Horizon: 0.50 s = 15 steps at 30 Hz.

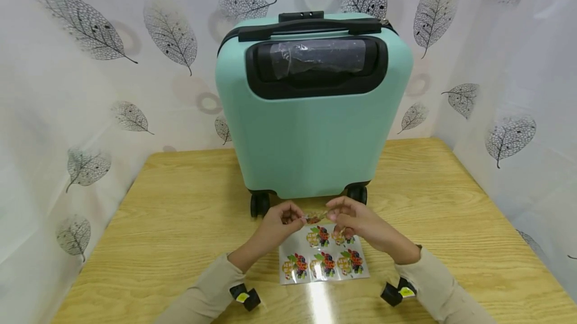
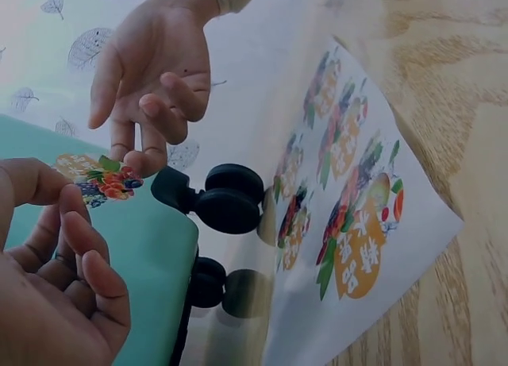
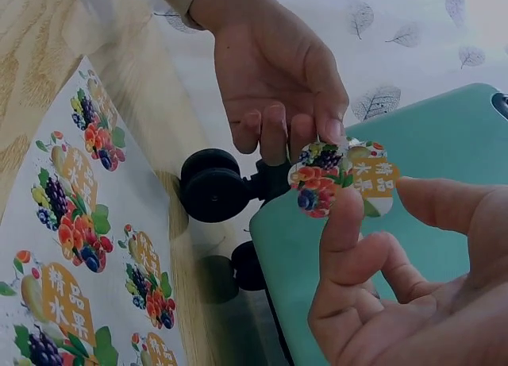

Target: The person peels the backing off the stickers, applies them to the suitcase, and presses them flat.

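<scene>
A small printed fruit sticker [image 1: 313,219] is held above a white sticker sheet [image 1: 295,245]. My left hand [image 1: 280,223] pinches one edge of it between thumb and forefinger. From the other side, my right hand [image 1: 360,221] reaches the sticker with a fingertip, overlapping its edge in the right wrist view; thumb and forefinger stand apart there, the other fingers loosely bent. The sticker [image 3: 317,179] shows berries, grapes and an orange patch with white characters. Several like it remain in rows on the sheet, its far edge partly hidden by my hands.
Right behind my hands, a mint-green suitcase [image 1: 311,143] stands upright on black wheels [image 1: 260,205]. Plastic film [image 1: 317,57] covers its recessed handle. The wood-grain table [image 1: 180,224] lies beneath, and a leaf-patterned cloth [image 1: 180,108] hangs around the back and sides.
</scene>
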{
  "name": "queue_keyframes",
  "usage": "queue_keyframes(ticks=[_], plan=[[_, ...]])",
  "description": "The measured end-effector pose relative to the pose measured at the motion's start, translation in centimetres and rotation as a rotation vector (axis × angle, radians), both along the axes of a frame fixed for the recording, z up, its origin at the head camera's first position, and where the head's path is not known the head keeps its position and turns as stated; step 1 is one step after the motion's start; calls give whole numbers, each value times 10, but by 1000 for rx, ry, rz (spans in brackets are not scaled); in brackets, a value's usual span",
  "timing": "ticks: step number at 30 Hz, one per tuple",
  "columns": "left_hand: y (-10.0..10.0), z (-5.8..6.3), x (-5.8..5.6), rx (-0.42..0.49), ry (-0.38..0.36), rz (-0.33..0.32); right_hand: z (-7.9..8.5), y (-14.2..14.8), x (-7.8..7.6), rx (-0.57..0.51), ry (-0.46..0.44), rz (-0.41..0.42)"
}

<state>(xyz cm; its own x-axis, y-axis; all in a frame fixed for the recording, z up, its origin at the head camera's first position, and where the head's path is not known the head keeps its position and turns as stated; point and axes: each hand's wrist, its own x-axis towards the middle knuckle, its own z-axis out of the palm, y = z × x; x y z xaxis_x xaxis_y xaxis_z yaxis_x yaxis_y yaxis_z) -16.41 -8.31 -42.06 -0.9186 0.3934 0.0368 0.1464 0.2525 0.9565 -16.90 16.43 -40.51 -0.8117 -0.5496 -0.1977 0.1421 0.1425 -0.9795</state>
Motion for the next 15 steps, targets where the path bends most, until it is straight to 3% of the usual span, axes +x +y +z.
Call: queue_keyframes(ticks=[15], plan=[[0,5,-1,73,-129,-10,-3,-6,0,83,82,-16]])
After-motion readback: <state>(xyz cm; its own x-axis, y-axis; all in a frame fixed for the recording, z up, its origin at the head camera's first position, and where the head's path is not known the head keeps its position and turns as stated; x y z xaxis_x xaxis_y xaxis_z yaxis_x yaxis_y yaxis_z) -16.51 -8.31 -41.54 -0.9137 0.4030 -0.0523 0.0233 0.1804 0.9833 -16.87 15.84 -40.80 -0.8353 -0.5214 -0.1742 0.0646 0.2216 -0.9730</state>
